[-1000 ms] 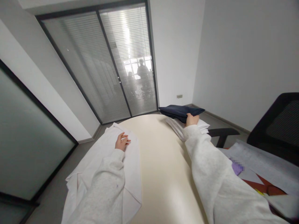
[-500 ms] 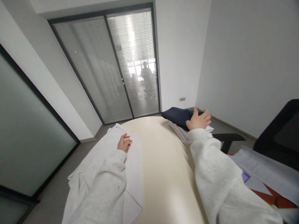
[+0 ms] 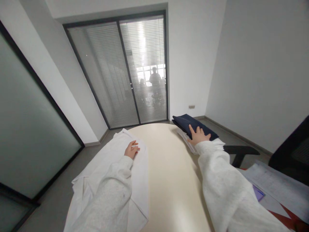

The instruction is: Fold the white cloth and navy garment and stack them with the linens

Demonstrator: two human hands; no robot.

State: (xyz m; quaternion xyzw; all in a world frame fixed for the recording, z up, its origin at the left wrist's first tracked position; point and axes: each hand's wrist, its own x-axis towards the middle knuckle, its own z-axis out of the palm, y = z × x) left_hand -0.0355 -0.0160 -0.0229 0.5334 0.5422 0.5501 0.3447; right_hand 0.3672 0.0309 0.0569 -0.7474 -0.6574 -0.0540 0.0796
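Observation:
A folded dark navy cloth (image 3: 187, 121) lies on top of folded white cloth (image 3: 185, 138) at the table's far right edge. My right hand (image 3: 200, 135) rests on the navy cloth, palm down with fingers spread. On the left half of the table a white garment (image 3: 111, 154) is laid out flat, its lower left side hanging over the edge. Just above or on it is my left hand (image 3: 131, 149), fingers loosely bent and apart, holding nothing. Whether the left hand touches the fabric I cannot tell.
The cream table (image 3: 169, 180) has a rounded far end. At right are a black chair (image 3: 294, 148) with its armrest, papers (image 3: 280, 180) and a purple item (image 3: 258, 193). Beyond stands a glass partition with blinds (image 3: 116, 80); a person's silhouette (image 3: 154, 77) shows through.
My right hand has come down flat onto the navy cloth, which now lies flatter on the white stack. My left hand stays over the white garment. The view has shifted slightly.

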